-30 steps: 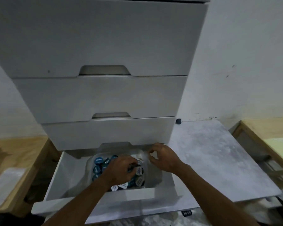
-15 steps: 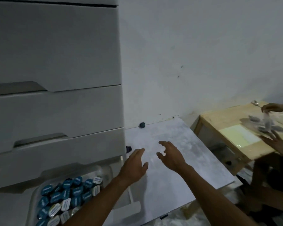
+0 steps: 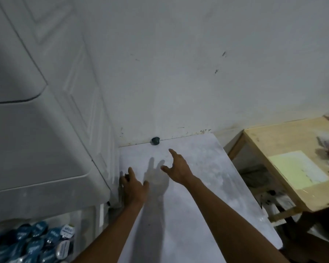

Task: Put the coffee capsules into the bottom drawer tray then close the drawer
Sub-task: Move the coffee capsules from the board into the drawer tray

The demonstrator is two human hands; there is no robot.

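Head view: your hands have left the open drawer [image 3: 101, 215], where the capsules [image 3: 36, 240] lie, for the slab [image 3: 188, 221]. Your right hand [image 3: 177, 168] is spread, reaching toward a stray capsule [image 3: 155, 140] by the wall. Your left hand [image 3: 133, 186] meets something dark beside the cabinet [image 3: 46, 149]; you cannot tell whether it grips.

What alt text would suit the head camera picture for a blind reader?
Two bare hands reach over a pale grey tabletop: the right hand, fingers spread, stretches toward a small dark coffee capsule by the white wall, the left hand sits beside the white drawer unit. Blue and white capsules lie in the open bottom drawer.
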